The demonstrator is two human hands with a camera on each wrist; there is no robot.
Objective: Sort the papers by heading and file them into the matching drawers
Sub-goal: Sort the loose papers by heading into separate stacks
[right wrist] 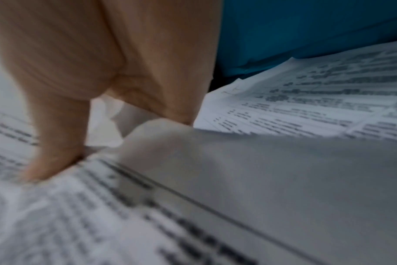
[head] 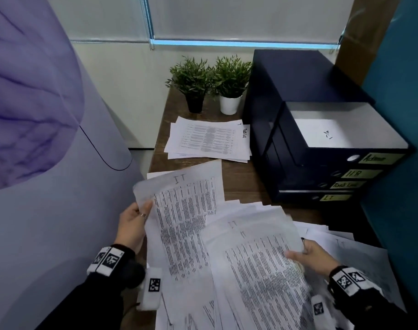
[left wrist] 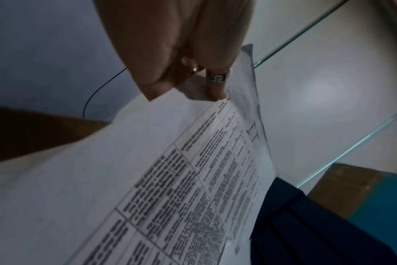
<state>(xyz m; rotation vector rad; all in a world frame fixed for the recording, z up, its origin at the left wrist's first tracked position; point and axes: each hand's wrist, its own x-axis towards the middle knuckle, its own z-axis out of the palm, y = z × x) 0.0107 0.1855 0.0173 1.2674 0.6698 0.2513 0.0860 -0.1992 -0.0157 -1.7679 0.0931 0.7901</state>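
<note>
My left hand (head: 141, 216) grips the left edge of a printed sheet headed "IT" (head: 182, 210), thumb on top; the left wrist view shows the same sheet (left wrist: 193, 188) pinched in the left hand (left wrist: 181, 86). My right hand (head: 305, 254) pinches a loose bundle of printed papers (head: 258, 265) at its right edge, thumb on top (right wrist: 54, 147). A dark drawer unit (head: 305, 163) stands at right. Its top drawer (head: 334, 129), labelled Admin, is pulled out with a white sheet inside. The drawers below read HR, Task List and IT (head: 329, 197).
A second pile headed "Task List" (head: 208, 139) lies on the wooden desk (head: 239, 179) behind. Two potted plants (head: 212, 84) stand at the back. More sheets (head: 346, 244) spread at the right, beside a teal partition (head: 398, 115). A pale wall runs along the left.
</note>
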